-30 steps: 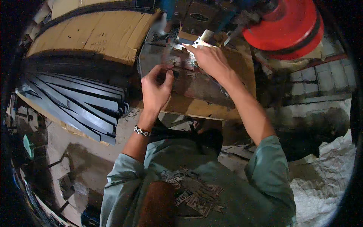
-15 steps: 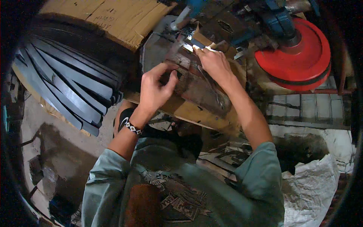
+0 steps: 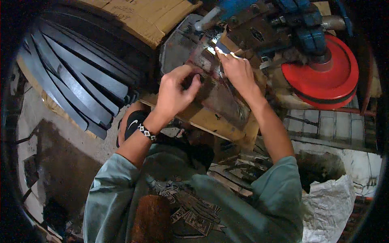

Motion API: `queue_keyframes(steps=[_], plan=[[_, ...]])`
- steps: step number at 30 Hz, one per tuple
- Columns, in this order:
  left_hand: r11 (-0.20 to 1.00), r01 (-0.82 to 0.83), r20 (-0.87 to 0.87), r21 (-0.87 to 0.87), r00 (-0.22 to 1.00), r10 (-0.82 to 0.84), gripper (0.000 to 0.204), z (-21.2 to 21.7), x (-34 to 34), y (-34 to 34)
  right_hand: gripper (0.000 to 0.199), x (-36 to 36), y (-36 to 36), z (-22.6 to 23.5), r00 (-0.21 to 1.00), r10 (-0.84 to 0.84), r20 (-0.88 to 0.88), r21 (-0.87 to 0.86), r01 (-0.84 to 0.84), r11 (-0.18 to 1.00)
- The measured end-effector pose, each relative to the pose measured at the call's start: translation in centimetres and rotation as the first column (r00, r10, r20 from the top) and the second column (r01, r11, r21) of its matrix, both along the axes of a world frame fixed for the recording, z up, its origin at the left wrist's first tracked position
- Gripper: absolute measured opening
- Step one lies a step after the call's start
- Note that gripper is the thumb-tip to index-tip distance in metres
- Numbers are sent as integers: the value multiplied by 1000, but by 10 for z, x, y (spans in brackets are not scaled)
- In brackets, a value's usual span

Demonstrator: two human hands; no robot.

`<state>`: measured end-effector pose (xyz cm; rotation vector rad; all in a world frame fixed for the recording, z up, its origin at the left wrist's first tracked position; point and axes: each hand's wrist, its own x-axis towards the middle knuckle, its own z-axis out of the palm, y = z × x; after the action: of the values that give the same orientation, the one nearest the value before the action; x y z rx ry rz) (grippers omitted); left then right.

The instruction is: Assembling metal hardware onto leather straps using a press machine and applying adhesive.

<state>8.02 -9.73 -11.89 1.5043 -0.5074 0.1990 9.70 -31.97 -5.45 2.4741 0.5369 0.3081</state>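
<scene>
My right hand [image 3: 239, 71] reaches in under the blue machine [image 3: 308, 34], index finger stretched and the other fingers folded beneath. The fingertip meets a small dark flat piece [image 3: 223, 48] beside a brightly lit spot; whatever the folded fingers grip is hidden. Lower and to the left, my left hand [image 3: 174, 91] is curled, thumb and fingertips close together above the worn metal work plate [image 3: 219, 97]. Something small and dark shows at its thumb tip, too small to name. A patterned bracelet [image 3: 146, 132] circles the left wrist.
Long dark flat strips [image 3: 77, 89] lie fanned in a pile on the left. A cardboard sheet [image 3: 154, 20] is at the back, and a red wheel [image 3: 324, 77] sits at the right of the machine. A crumpled white sack [image 3: 330, 206] lies lower right.
The view has shifted, so the bench and machine sit a little lower and further right. Both hands keep nearly the same poses and places at the bench.
</scene>
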Motion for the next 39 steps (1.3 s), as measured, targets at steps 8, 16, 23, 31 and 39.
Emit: queue_keyframes(steps=[8,16,23,31,39], plan=[[1000,-26,13,13,1000,26,17,1,0,2,26,6,-8,4,994,40,-103,46,-35,998],[995,-66,65,-73,995,71,14,-2,2,-3,18,0,-1,1,996,-47,-81,73,53,996],[986,95,-161,136,984,-72,20,23,2,3,21,-49,23,18,993,-94,72,646,25,763],[969,238,-246,-68,937,-248,30,49,-2,-37,30,-106,50,-13,957,-218,-191,977,163,-141],[926,-256,2,278,964,266,24,32,1,-75,7,-124,23,-23,936,-304,-178,675,-108,-729]])
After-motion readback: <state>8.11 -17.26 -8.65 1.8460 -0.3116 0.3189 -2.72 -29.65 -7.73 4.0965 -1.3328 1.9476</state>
